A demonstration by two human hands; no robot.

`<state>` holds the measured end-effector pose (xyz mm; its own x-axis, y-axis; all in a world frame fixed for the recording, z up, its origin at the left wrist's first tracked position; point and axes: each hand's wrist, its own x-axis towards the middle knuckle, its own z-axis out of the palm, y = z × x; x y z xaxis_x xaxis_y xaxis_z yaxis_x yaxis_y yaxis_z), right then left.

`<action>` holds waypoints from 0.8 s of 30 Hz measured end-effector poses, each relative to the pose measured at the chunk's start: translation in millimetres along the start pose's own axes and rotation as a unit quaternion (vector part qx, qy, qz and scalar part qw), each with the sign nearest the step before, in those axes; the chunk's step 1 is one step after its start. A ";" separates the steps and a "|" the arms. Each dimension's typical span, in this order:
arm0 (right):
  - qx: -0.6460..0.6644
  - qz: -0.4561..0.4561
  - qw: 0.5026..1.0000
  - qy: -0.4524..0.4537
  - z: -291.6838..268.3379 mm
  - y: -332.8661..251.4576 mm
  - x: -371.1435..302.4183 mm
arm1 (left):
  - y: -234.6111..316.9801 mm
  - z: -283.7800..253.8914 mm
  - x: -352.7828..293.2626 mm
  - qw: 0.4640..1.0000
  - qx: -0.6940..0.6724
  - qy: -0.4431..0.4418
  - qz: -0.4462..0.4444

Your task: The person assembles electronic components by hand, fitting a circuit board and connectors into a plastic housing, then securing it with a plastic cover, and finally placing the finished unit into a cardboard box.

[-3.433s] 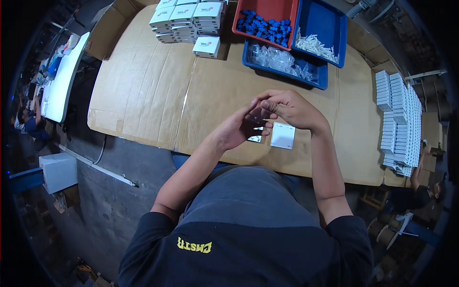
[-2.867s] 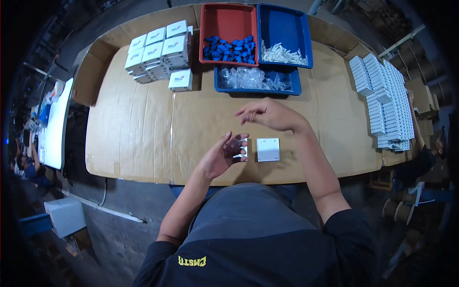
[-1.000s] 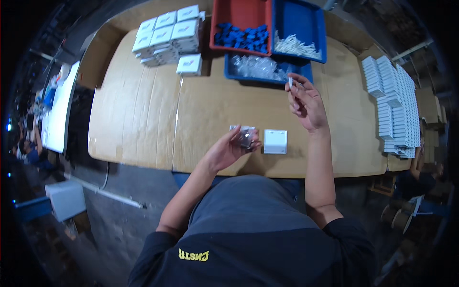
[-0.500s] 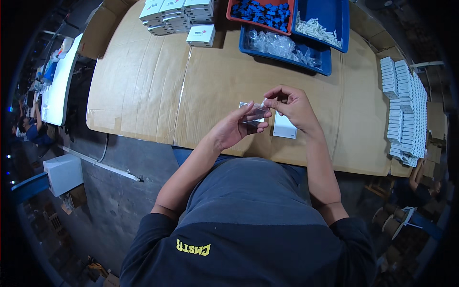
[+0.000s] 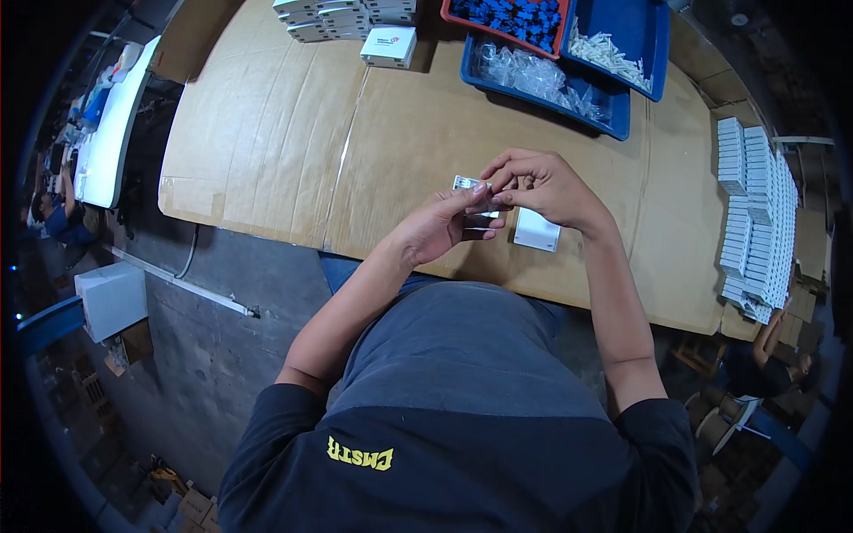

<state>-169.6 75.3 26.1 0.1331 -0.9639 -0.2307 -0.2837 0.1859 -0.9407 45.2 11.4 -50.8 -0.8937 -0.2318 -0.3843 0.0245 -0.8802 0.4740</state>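
Note:
Between thumb and fingers, my left hand (image 5: 435,226) keeps hold of a small clear plastic bag (image 5: 485,205), mostly covered by the fingers. My right hand (image 5: 549,191) meets it from the right, thumb and fingertips pinched together at the bag's edge; what lies in that pinch is hidden. Just beyond the left thumb, part of a white printed piece (image 5: 463,182) shows; I cannot tell whether it lies on the table. A flat white box (image 5: 537,232) lies on the cardboard-covered table (image 5: 267,151), under and beside my right wrist.
At the back are a red bin (image 5: 455,12) of blue parts, a blue bin (image 5: 659,53) of white plugs and another blue bin (image 5: 471,75) of clear bags. White boxes (image 5: 389,46) are piled back left. Stacked white boxes (image 5: 751,209) line the right edge.
The right fingertips have closed in on the bag, and the small white piece they pinched is out of sight. The view has shifted slightly, so the bins sit further right and higher.

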 end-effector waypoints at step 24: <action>-0.005 0.010 0.997 -0.079 15.8 6.4 2.6 | -5.7 -7.7 2.9 1.000 0.000 0.025 0.019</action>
<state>-156.1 77.0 15.6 0.2761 -0.9177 -0.2858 -0.2968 0.2014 -0.9335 46.0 12.5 -60.7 -0.8688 -0.2850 -0.4049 0.0577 -0.8705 0.4888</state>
